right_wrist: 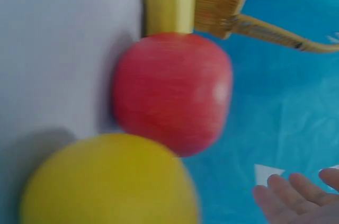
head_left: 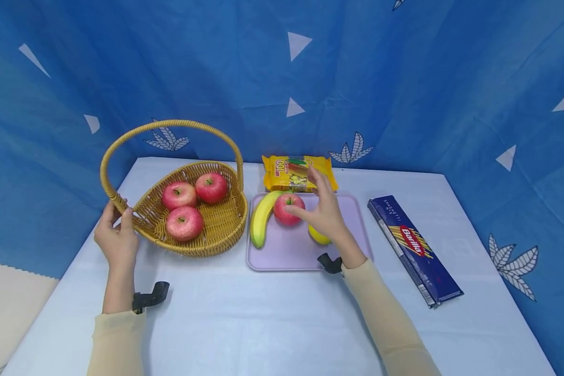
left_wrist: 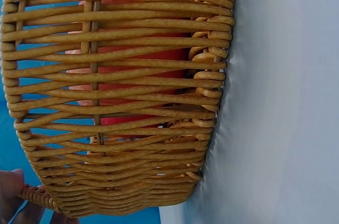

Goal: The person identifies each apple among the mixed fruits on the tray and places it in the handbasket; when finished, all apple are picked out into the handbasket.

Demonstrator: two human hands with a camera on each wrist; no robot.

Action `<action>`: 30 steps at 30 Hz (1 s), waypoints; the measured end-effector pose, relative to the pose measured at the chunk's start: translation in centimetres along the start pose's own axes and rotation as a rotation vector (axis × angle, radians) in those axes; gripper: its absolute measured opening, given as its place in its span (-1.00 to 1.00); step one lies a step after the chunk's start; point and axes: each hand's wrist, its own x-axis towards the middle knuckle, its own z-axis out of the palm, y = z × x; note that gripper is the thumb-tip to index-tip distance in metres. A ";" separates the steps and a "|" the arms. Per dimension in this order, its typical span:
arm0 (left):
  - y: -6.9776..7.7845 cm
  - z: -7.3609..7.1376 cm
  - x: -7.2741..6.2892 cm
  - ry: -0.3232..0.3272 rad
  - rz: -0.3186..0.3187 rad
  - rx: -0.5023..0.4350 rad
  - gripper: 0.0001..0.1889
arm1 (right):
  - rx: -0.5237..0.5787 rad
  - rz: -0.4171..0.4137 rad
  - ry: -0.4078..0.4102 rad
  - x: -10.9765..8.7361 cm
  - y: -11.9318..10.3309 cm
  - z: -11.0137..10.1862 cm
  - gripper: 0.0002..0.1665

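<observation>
My left hand (head_left: 117, 237) grips the wicker basket (head_left: 216, 237) at the foot of its tall handle (head_left: 169, 124), on the left side. Three red apples (head_left: 185, 223) lie inside the basket; the left wrist view shows red through the weave (left_wrist: 143, 70). My right hand (head_left: 326, 211) is spread above the lilac tray (head_left: 282, 258), holding nothing, its thumb overlapping a red apple (head_left: 286, 210) in the head view. On that tray, a banana (head_left: 261, 222) lies left of the apple, and a rounded yellow fruit (right_wrist: 111, 181), partly hidden by my right hand in the head view, lies right of it.
A yellow packet (head_left: 274, 175) lies behind the tray, against the blue curtain (head_left: 244, 68). To the tray's right, a dark blue Barilla spaghetti box (head_left: 415, 250) lies slantwise on the white tabletop (head_left: 244, 324).
</observation>
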 end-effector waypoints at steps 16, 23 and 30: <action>-0.2 0.1 0.0 0.006 0.013 0.000 -0.59 | -0.123 0.284 -0.156 0.6 2.6 1.7 0.32; -0.2 0.1 0.0 0.004 -0.001 0.000 -0.59 | -0.141 0.319 -0.204 0.6 3.0 1.9 0.30; -0.3 0.1 0.0 0.004 0.017 0.000 -0.59 | -0.163 0.319 -0.216 0.6 3.2 2.1 0.28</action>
